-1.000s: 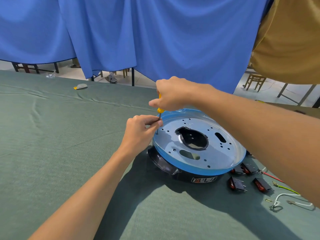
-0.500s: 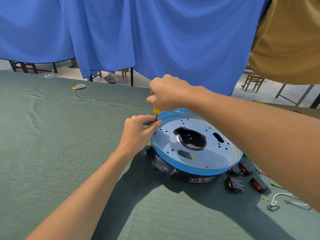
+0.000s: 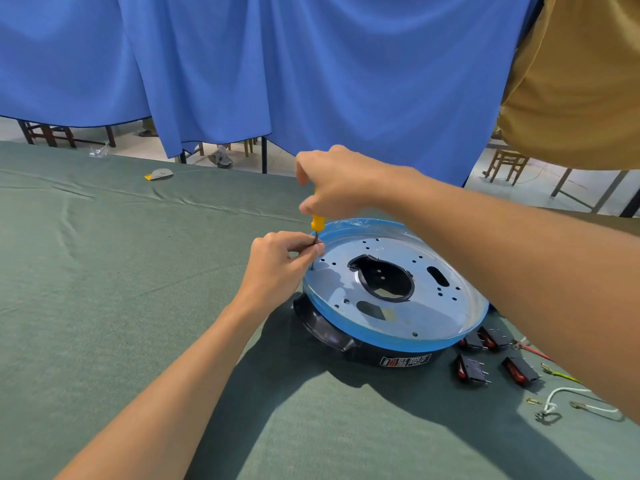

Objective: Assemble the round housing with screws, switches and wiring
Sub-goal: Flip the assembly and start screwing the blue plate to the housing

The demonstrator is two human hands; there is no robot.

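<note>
Right hand (image 3: 341, 183) gripped yellow-handled screwdriver (image 3: 317, 223), left hand (image 3: 277, 263) pinched its shaft | tip sat at hole on left rim of round blue-edged metal housing (image 3: 398, 289) on green cloth table (image 3: 104, 271) | risk: tilted shaft could slip, dropping unseen screw.

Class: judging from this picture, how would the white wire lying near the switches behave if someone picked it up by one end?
The white wire lies in a loose curve, so it would probably droop. It looks thin, so likely light. Its terminal ends might snag the green cloth.
</note>
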